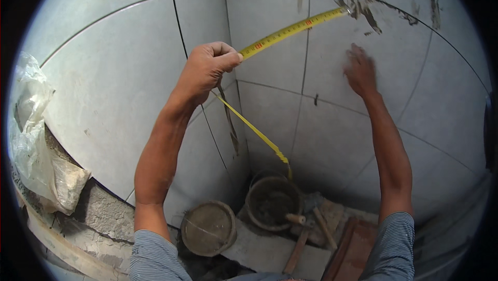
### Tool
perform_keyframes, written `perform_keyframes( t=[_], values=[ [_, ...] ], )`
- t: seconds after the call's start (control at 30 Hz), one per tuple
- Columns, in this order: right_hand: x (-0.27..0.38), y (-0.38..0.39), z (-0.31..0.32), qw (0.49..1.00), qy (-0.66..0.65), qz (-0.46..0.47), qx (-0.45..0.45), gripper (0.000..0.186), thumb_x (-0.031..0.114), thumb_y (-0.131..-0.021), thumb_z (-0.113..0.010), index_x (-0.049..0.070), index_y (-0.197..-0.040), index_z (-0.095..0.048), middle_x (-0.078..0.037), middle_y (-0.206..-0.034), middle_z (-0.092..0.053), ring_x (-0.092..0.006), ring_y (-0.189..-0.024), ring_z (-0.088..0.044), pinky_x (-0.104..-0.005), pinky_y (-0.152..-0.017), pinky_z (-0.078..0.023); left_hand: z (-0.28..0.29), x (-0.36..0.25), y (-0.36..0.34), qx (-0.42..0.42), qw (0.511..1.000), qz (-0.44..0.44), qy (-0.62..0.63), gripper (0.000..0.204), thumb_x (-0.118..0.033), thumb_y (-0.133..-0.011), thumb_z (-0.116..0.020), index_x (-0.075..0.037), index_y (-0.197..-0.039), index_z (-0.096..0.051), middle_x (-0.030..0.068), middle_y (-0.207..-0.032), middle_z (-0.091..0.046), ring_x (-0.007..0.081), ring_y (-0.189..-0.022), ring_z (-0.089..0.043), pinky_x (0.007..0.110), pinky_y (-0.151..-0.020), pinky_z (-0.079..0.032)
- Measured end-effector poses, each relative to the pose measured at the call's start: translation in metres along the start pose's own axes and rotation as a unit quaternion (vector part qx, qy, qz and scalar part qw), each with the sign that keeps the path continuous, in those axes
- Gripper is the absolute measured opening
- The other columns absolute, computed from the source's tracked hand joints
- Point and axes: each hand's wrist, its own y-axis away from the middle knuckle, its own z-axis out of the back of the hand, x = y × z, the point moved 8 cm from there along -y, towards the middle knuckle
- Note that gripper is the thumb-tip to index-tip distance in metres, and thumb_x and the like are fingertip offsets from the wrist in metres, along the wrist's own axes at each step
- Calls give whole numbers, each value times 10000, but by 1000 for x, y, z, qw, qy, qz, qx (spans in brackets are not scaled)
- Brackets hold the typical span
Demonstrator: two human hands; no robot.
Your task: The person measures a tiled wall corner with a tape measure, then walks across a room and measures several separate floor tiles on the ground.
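Note:
My left hand [210,68] grips a yellow tape measure [288,32] between thumb and fingers. The blade stretches up to the right across the white wall tiles, its metal end at a mortar-smeared joint [358,11]. A loose length of yellow tape [259,133] hangs from my left hand toward the bucket below. My right hand [358,71], slightly blurred, is raised near the tiled wall below the tape's end, fingers apart and holding nothing.
Below are a bucket [262,203] of dark mix, a second bucket [205,229], wooden-handled tools [295,250] and a reddish board or tray [350,250] on rough boards. A clear plastic bag [36,125] lies on the left over a rough cement edge [104,213].

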Motion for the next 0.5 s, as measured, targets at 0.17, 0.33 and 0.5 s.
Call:
perform_keyframes(
  t=[0.17,0.33,0.5],
  values=[
    [134,121,20,820,-498,31,280,515,381,-943,-439,55,-1339,-396,-170,-1267,-502,-298,-1179,-477,-401,-1011,-337,-39,40,35,79,994,69,41,137,-159,-761,-631,-34,-723,-588,-44,-615,-465,24,-502,-344,201,-439,-261],
    [189,246,62,674,-626,-66,385,980,532,-762,-653,31,-1431,-141,-215,-1374,-375,-341,-1305,-320,-444,-1072,-247,-99,54,61,152,982,97,63,159,-188,-745,-647,-46,-726,-575,-48,-605,-454,23,-482,-333,203,-426,-238],
    [189,281,11,620,-680,-235,312,939,405,-725,-731,51,-1422,-209,-240,-1299,-434,-321,-1207,-431,-404,-1000,-350,-171,55,64,203,977,35,46,210,-243,-729,-639,-39,-729,-590,-34,-603,-464,45,-500,-372,217,-444,-274]
  ],
)
